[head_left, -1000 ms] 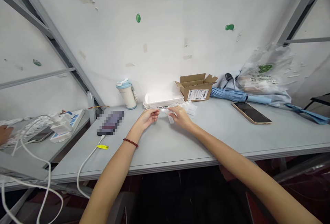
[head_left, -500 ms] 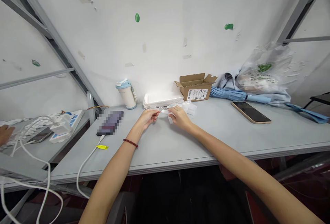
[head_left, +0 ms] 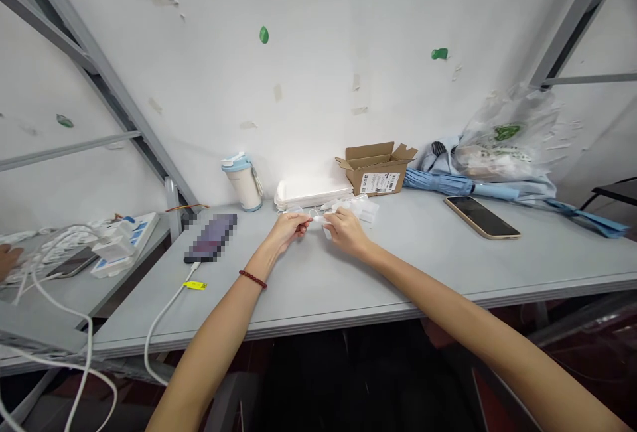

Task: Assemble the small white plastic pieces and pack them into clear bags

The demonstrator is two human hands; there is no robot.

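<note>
A small white piece with a thin loop of string or wire (head_left: pixel 318 218) spans the gap between my two hands above the grey table. My left hand (head_left: pixel 288 229) pinches its left end, with a dark red bead bracelet (head_left: pixel 253 278) on the wrist. The fingers of my right hand (head_left: pixel 347 229) are closed on its right end. Just behind the right hand lie crumpled clear or whitish plastic pieces (head_left: pixel 367 208). A stack of white trays (head_left: pixel 313 192) rests against the wall behind both hands. The piece is too small to name surely.
An open cardboard box (head_left: pixel 381 176), a cup (head_left: pixel 245 183), a blue umbrella (head_left: pixel 440 181) and a plastic bag (head_left: pixel 512 140) line the wall. Phones lie right (head_left: pixel 482 217) and left (head_left: pixel 212 236), the left one cabled. At far left, another person's hand (head_left: pixel 8 259) shows near a power strip (head_left: pixel 127 246).
My right hand has shifted slightly, and its fingers are closer around the white piece. My left hand keeps its pinch. The whole view has drifted a little.
</note>
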